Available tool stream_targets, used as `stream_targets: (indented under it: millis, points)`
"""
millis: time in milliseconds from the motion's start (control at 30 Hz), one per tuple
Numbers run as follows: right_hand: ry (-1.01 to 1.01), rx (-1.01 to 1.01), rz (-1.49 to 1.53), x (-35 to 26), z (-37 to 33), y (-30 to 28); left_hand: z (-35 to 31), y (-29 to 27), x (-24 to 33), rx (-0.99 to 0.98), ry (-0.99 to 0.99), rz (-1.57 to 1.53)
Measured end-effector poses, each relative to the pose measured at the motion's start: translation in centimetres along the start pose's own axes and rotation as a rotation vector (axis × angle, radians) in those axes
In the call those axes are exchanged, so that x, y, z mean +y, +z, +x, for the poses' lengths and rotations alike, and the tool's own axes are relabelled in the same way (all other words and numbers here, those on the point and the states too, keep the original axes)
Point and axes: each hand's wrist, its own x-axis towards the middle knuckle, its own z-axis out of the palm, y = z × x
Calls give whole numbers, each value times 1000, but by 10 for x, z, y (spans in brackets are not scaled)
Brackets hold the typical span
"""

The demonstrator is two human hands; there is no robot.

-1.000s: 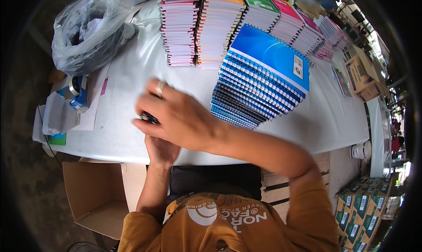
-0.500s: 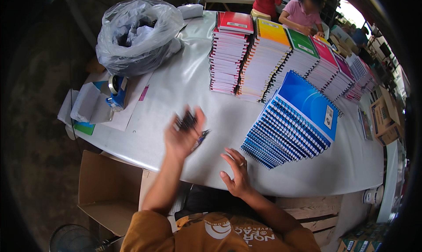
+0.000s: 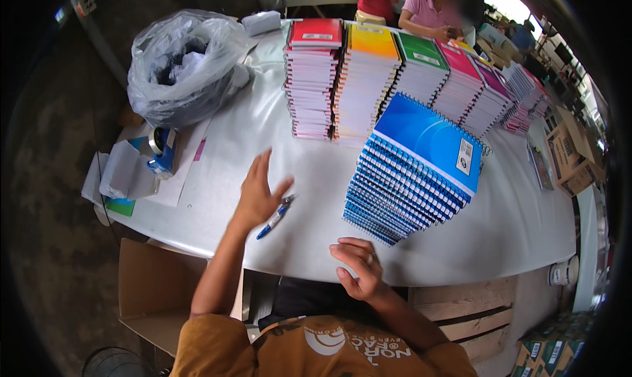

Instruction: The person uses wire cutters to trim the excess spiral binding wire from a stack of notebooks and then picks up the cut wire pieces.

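My left hand (image 3: 258, 194) hovers flat over the white table (image 3: 276, 133), fingers spread, holding nothing. A blue and white pen (image 3: 274, 217) lies on the table just right of its thumb. My right hand (image 3: 357, 267) rests at the table's near edge, fingers loosely curled and empty. Right of the pen stands a leaning stack of blue spiral notebooks (image 3: 413, 168). Behind it runs a row of notebook stacks with a red (image 3: 315, 74), an orange (image 3: 368, 81), a green (image 3: 416, 68) and a pink cover (image 3: 464, 81).
A grey plastic bag (image 3: 184, 64) full of scraps sits at the far left. A blue tape dispenser (image 3: 161, 150) and loose papers (image 3: 125, 176) lie at the left edge. An open cardboard box (image 3: 155, 295) stands under the table. People sit beyond the far side.
My left hand has let go of the pen, which now lies on the table. My right hand has drawn back to the near edge.
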Motion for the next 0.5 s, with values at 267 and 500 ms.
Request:
stream_targets:
  millis: [267,500]
  points:
    - [-188,180,-750,-66,123,-86,-92,47,-1,38,-226,406]
    - [14,205,-833,-31,135,-80,-40,-3,103,-383,-292,-1902]
